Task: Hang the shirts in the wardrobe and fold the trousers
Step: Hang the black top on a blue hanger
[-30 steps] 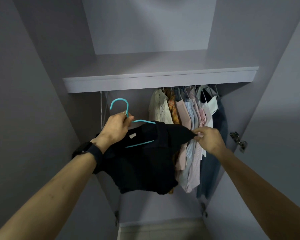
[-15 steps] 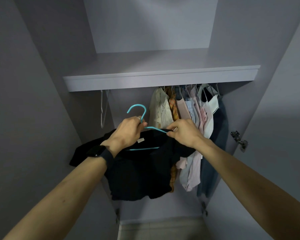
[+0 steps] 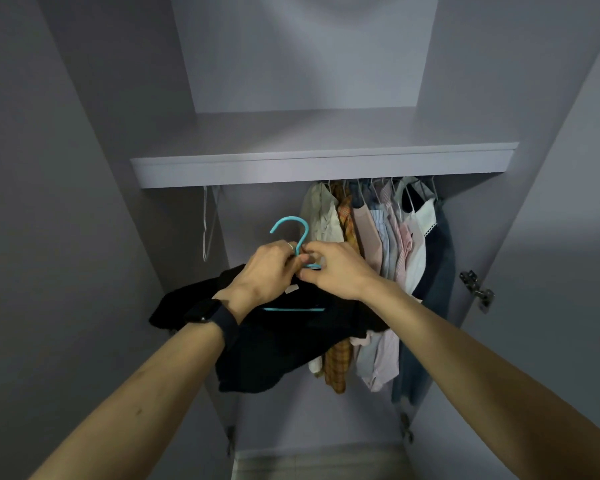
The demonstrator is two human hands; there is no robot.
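Note:
A black shirt hangs on a teal hanger in front of the open wardrobe. The hanger's hook points up, below the shelf. My left hand grips the hanger at the base of its hook. My right hand pinches the shirt's collar at the hanger's neck, right beside the left hand. The shirt's left sleeve sticks out sideways. The rail is hidden behind the shelf.
Several shirts and tops hang at the right under the grey shelf. An empty white hanger hangs at the left. Open doors flank both sides, with a hinge on the right one.
My right hand let go of the shirt's right shoulder and came in to the collar by the hook. The hanger and shirt drifted right and slightly up.

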